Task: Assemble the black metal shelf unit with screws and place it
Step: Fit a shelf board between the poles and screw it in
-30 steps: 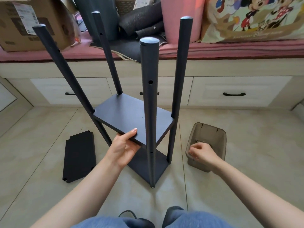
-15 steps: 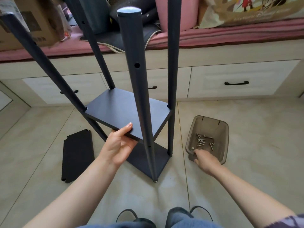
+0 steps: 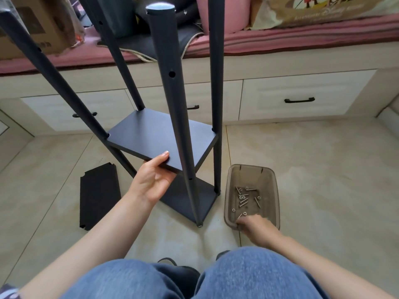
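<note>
- Head view: loose shelf panel (image 3: 98, 196) flat on the tiled floor (image 3: 323, 180), left of the shelf unit (image 3: 164, 143).
- Left hand (image 3: 152, 182) grips the near edge of the unit's middle shelf, thumb on top, fingers under.
- Unit stands upright on the floor, four posts up.
- Plastic bin (image 3: 272, 180) just right of the unit, screws (image 3: 245, 198) inside.
- Right hand (image 3: 253, 227) in the bin's near end; fingertips hidden, grip can't be told.
</note>
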Demonstrator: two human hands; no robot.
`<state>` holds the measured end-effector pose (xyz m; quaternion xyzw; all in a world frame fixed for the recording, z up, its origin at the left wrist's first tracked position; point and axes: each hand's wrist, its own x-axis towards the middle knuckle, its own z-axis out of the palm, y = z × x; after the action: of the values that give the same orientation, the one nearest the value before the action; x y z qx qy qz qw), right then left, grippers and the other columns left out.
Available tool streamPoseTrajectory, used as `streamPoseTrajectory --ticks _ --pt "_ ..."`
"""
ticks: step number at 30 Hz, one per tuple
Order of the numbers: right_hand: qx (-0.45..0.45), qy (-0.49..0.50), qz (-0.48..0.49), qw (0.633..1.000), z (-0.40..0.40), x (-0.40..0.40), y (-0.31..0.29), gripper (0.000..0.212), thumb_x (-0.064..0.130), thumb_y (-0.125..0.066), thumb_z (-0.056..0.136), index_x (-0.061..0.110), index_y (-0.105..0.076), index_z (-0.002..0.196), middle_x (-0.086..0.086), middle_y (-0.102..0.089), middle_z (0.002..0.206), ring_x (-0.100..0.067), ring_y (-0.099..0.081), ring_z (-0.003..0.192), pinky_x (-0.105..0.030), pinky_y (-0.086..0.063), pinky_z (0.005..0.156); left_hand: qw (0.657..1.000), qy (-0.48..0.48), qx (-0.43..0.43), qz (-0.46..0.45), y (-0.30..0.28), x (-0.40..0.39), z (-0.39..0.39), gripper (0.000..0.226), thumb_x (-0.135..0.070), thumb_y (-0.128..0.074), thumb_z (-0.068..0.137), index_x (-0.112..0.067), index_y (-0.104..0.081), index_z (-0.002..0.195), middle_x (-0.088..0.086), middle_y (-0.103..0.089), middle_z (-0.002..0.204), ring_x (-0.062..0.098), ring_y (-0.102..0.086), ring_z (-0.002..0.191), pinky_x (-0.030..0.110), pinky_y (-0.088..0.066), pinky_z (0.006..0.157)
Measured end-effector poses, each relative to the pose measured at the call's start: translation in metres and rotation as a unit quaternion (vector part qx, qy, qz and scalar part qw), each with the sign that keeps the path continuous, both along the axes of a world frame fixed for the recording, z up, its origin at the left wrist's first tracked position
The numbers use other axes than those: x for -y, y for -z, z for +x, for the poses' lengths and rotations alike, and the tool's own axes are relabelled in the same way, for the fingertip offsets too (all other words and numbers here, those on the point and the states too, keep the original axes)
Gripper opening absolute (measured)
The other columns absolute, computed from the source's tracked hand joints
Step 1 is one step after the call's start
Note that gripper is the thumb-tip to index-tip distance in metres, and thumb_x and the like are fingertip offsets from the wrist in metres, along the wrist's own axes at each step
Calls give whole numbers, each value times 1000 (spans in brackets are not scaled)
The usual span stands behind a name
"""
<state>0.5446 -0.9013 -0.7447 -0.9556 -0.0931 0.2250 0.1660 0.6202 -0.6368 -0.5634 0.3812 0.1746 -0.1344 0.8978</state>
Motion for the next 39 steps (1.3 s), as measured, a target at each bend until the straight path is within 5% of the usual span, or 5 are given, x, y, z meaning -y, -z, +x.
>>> streamPoseTrajectory --ticks 8,16,25,32,39 --pt "-100 -57 55 992 6 -14 2 24 26 -60 93 21 -68 115 -1 -70 114 -19 -65 105 -29 -50 88 1000 -3 0 12 1 -2 -4 17 0 -48 99 -1 -64 106 17 -66 119 31 -68 111 49 -56 92" --pt "-94 124 65 986 66 -8 16 23 16 -63 95 5 -68 114 -11 -69 117 -24 -64 110 -30 -49 94 1000 -7 -13 -12 2 -2 -4 33 -4 -57 86 -3 -59 119 15 -67 123 29 -68 114 46 -58 90" --pt "-63 137 -10 989 84 -17 75 31 11 -40 100 -1 -57 122 -21 -58 123 -37 -57 113 -32 -44 86 999 8 31 -8 5 -2 -5 23 -6 -56 80 -4 -76 70 8 -72 77 20 -74 71 36 -61 68" --pt "-59 125 -10 990 82 -21 78 31 5 -38 99 -2 -54 124 -21 -55 125 -36 -55 116 -32 -42 87 999 -2 28 -32 4 0 -7 11 -3 -56 81 -2 -67 83 10 -70 74 22 -73 64 36 -61 64" --pt "-39 70 -27 996 74 -18 50 19 -6 -47 89 9 -56 98 -16 -58 116 -32 -59 104 -33 -45 81 999 11 18 -39 0 0 -8 18 -3 -56 83 -3 -60 100 12 -73 90 25 -75 82 41 -62 72"
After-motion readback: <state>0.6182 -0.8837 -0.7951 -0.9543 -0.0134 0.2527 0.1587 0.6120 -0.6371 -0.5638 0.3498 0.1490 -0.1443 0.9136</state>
